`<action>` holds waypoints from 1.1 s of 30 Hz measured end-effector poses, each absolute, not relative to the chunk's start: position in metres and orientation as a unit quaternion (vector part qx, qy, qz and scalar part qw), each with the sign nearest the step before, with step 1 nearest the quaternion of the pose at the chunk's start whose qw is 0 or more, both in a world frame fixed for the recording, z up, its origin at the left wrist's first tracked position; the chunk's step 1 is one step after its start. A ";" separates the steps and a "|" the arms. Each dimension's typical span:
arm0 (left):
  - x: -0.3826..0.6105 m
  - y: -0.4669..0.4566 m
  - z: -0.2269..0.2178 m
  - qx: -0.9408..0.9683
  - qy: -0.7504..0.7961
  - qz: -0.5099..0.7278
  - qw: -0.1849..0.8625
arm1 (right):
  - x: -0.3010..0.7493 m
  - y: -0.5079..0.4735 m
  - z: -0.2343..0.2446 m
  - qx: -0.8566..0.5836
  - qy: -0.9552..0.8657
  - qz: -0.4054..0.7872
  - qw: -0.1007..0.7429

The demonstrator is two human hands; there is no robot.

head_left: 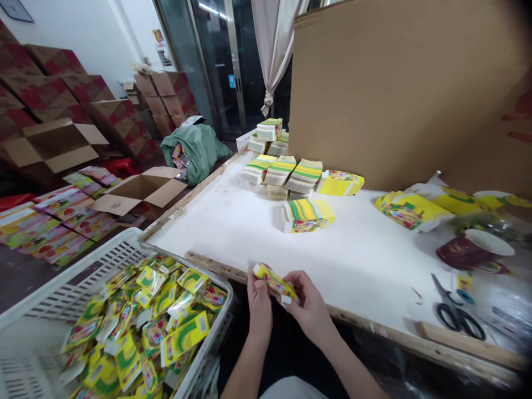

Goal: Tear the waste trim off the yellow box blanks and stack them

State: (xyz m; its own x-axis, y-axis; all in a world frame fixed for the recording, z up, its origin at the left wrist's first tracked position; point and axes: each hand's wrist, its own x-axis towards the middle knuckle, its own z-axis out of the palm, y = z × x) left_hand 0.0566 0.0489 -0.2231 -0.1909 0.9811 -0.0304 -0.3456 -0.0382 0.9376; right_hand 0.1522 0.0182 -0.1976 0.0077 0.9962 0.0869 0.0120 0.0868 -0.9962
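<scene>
A small yellow printed carton is held between both hands above the table's front edge. My left hand grips its left end, thumb toward me. The fingers of my right hand close on the right end, where a white flap shows. To the left, a white plastic basket holds many similar yellow cartons, lying in a loose heap. Ahead on the white table, a stack of flat yellow cartons lies closest to my hands.
More flat carton stacks stand farther back. At the right are a dark mug, black scissors and yellow packs. A tall cardboard sheet borders the table. Open boxes and a green sack sit on the floor left.
</scene>
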 end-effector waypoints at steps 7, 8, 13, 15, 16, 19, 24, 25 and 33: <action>0.054 0.042 -0.212 0.375 0.415 0.600 0.572 | 0.165 0.016 -0.191 -0.425 -0.457 0.592 0.510; 0.054 0.042 -0.210 0.380 0.418 0.593 0.574 | 0.167 0.016 -0.191 -0.419 -0.435 0.608 0.516; 0.058 0.039 -0.202 0.414 0.433 0.591 0.540 | 0.171 0.019 -0.198 -0.453 -0.406 0.602 0.518; 0.063 0.035 -0.199 0.430 0.429 0.596 0.525 | 0.169 0.018 -0.203 -0.489 -0.476 0.526 0.507; 0.066 0.033 -0.198 0.440 0.430 0.596 0.516 | 0.167 0.017 -0.206 -0.508 -0.518 0.472 0.501; 0.069 0.032 -0.194 0.460 0.455 0.588 0.485 | 0.160 0.011 -0.211 -0.537 -0.615 0.327 0.477; 0.064 0.039 -0.193 0.413 0.451 0.580 0.538 | 0.159 0.008 -0.211 -0.477 -0.622 0.381 0.490; 0.063 0.040 -0.195 0.399 0.443 0.582 0.554 | 0.160 0.009 -0.210 -0.471 -0.599 0.409 0.503; 0.060 0.040 -0.219 0.348 0.397 0.610 0.591 | 0.170 0.020 -0.215 -0.504 -0.444 0.534 0.514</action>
